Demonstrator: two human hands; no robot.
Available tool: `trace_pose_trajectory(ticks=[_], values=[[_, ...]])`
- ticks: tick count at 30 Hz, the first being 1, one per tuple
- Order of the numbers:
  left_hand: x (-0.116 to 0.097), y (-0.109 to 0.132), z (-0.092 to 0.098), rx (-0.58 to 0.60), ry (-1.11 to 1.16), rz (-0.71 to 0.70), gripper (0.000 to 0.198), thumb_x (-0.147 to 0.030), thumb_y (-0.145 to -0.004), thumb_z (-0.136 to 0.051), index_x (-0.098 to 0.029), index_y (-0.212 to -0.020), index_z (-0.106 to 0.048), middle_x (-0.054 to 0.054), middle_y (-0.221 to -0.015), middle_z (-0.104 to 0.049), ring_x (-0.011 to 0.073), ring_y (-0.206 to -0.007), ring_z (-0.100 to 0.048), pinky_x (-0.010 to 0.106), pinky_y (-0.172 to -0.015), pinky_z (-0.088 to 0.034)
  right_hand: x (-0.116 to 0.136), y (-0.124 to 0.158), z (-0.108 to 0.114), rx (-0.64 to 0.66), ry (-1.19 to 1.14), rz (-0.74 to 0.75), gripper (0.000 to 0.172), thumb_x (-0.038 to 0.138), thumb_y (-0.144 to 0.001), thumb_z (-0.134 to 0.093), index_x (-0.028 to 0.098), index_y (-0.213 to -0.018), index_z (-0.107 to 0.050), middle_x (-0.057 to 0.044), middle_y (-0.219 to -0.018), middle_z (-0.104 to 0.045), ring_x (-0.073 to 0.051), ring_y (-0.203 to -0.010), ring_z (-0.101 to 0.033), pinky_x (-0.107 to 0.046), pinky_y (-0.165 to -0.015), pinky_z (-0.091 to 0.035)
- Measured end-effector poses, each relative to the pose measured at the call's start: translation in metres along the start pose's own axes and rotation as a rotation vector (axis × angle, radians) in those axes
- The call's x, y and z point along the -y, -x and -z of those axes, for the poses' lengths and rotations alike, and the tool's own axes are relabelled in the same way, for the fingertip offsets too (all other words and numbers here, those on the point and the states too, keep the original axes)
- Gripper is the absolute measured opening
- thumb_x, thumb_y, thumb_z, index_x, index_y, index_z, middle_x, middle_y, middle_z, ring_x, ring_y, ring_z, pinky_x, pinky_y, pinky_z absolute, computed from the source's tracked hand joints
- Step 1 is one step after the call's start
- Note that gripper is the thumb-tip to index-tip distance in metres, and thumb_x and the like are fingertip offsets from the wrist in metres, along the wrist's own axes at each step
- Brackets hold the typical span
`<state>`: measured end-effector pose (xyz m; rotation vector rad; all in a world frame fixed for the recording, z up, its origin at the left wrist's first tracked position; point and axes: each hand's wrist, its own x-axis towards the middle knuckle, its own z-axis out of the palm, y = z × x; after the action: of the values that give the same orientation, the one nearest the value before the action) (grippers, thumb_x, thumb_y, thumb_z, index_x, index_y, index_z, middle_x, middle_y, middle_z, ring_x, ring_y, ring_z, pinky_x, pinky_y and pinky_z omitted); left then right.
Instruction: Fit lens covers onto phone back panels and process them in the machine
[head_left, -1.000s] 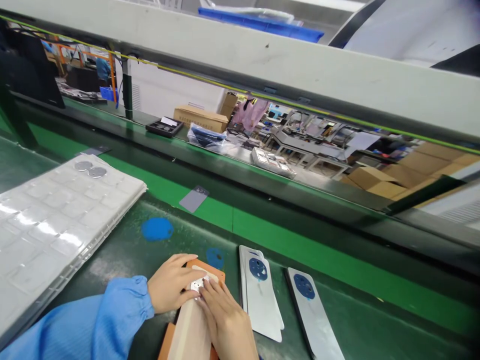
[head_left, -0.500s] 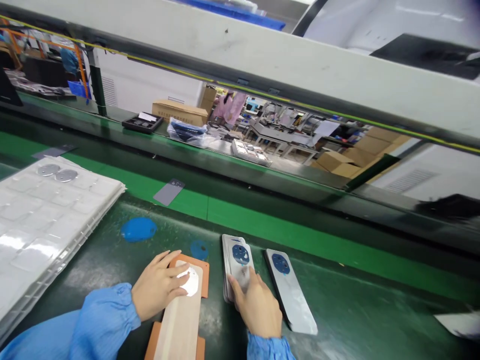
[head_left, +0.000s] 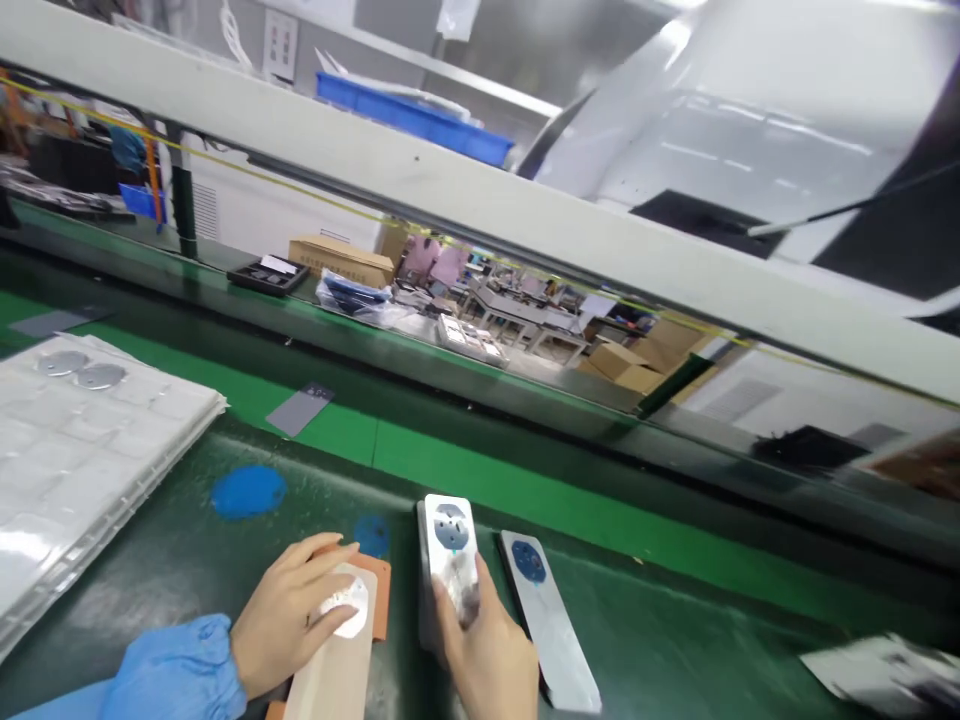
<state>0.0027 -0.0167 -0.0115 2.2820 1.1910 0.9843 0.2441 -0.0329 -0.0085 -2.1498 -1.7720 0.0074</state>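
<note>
Right now my right hand [head_left: 495, 655] is closed on a silver panel [head_left: 454, 570], thumb along its left side and fingers along its right, over a stack of panels [head_left: 426, 605] near the far edge of the tabletop [head_left: 675, 625]; I cannot tell whether it is clear of those beneath. A round blue patch [head_left: 451, 527] marks its upper end, which points at that edge. My left hand [head_left: 289, 615] is open, fingers spread over a white disc [head_left: 356, 605] on a beige strip [head_left: 334, 675], with an orange block [head_left: 381, 590] under it. Just right of my right hand lies another silver panel [head_left: 555, 625], slanting away from the far edge. Leftward, a pile of clear trays [head_left: 75, 440] reaches that same edge, and a grey card [head_left: 300, 408] lies on the bright green band [head_left: 405, 450] beyond it.
</note>
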Motion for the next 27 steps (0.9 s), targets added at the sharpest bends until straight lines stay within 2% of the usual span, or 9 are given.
trace_pose_trajectory(ticks=[3, 6, 9, 11, 15, 20, 23, 25, 27], values=[[-0.021, -0.009, 0.006, -0.013, 0.506, 0.338, 0.044, -0.029, -0.087, -0.06, -0.021, -0.13, -0.054, 0.009, -0.117, -0.069, 0.0234, -0.101, -0.066, 0.034, -0.084, -0.054, 0.02, 0.021, -0.009, -0.071, -0.271, 0.142, 0.069, 0.067, -0.089, -0.039, 0.019, -0.138, -0.047, -0.009, -0.099, -0.074, -0.028, -0.082, -0.072, -0.036, -0.068, -0.058], [-0.033, -0.016, 0.008, -0.015, 0.934, 0.458, 0.038, -0.029, -0.084, -0.061, -0.013, -0.118, -0.058, 0.009, -0.1, -0.074, 0.0205, -0.084, -0.07, 0.029, -0.073, -0.053, 0.038, 0.038, -0.02, -0.059, -0.445, 0.179, 0.078, 0.076, -0.081, -0.046, 0.02, -0.137, -0.05, -0.01, -0.108, -0.072, -0.029, -0.092, -0.071, -0.036, -0.072, -0.059], [-0.034, -0.014, 0.006, -0.059, 1.045, 0.487, 0.026, -0.028, -0.082, -0.064, -0.012, -0.102, -0.061, 0.008, -0.092, -0.074, 0.0198, -0.084, -0.07, 0.029, -0.077, -0.051, 0.046, 0.044, -0.028, 0.025, -0.735, 0.041, 0.078, 0.072, -0.077, -0.056, 0.015, -0.131, -0.055, -0.01, -0.098, -0.072, -0.026, -0.083, -0.071, -0.031, -0.069, -0.059], [-0.035, -0.012, 0.006, -0.064, 1.045, 0.524, 0.028, -0.025, -0.078, -0.068, -0.013, -0.101, -0.059, 0.006, -0.091, -0.074, 0.0197, -0.085, -0.069, 0.028, -0.077, -0.05, 0.048, 0.045, -0.031, 0.142, -0.935, -0.007, 0.066, 0.066, -0.078, -0.061, 0.014, -0.119, -0.063, -0.006, -0.08, -0.071, -0.02, -0.066, -0.068, -0.026, -0.059, -0.057], [-0.039, -0.01, 0.009, -0.064, 0.984, 0.539, 0.037, -0.016, -0.073, -0.069, -0.014, -0.108, -0.056, 0.005, -0.095, -0.073, 0.0194, -0.087, -0.068, 0.026, -0.075, -0.05, 0.054, 0.049, -0.025, 0.237, -1.007, 0.013, 0.043, 0.056, -0.077, -0.068, 0.016, -0.091, -0.071, -0.001, -0.063, -0.064, -0.015, -0.054, -0.06, -0.022, -0.051, -0.049], [-0.029, -0.004, 0.011, -0.024, 0.673, 0.394, 0.063, -0.015, -0.09, -0.05, -0.016, -0.148, -0.025, 0.009, -0.112, -0.07, 0.0202, -0.103, -0.065, 0.035, -0.091, -0.05, 0.062, 0.047, -0.008, 0.319, -1.227, -0.142, 0.042, 0.052, -0.073, -0.073, 0.015, -0.094, -0.069, -0.004, -0.075, -0.068, -0.017, -0.064, -0.06, -0.023, -0.059, -0.049], [-0.022, 0.0, 0.012, -0.158, 0.22, 0.107, 0.045, -0.017, -0.093, -0.05, -0.025, -0.138, -0.047, 0.011, -0.141, -0.052, 0.0267, -0.127, -0.05, 0.043, -0.101, -0.045, 0.061, 0.042, -0.003, 0.354, -1.269, -0.147, 0.036, 0.05, -0.075, -0.072, 0.016, -0.085, -0.067, -0.002, -0.072, -0.063, -0.017, -0.067, -0.058, -0.023, -0.061, -0.046], [-0.021, -0.001, 0.013, -0.193, -0.043, -0.145, 0.027, -0.018, -0.093, -0.055, -0.023, -0.118, -0.064, 0.01, -0.138, -0.055, 0.0288, -0.131, -0.046, 0.045, -0.103, -0.043, 0.06, 0.04, -0.002, 0.34, -1.207, -0.071, 0.033, 0.05, -0.079, -0.068, 0.017, -0.08, -0.065, 0.001, -0.067, -0.057, -0.014, -0.064, -0.053, -0.022, -0.059, -0.043], [-0.023, -0.003, 0.014, -0.175, -0.163, -0.306, 0.019, -0.019, -0.093, -0.056, -0.019, -0.109, -0.067, 0.009, -0.123, -0.067, 0.0261, -0.121, -0.056, 0.042, -0.097, -0.048, 0.058, 0.04, -0.002, 0.315, -1.135, 0.02, 0.031, 0.049, -0.084, -0.063, 0.017, -0.083, -0.065, 0.001, -0.068, -0.055, -0.013, -0.064, -0.051, -0.021, -0.059, -0.041]])
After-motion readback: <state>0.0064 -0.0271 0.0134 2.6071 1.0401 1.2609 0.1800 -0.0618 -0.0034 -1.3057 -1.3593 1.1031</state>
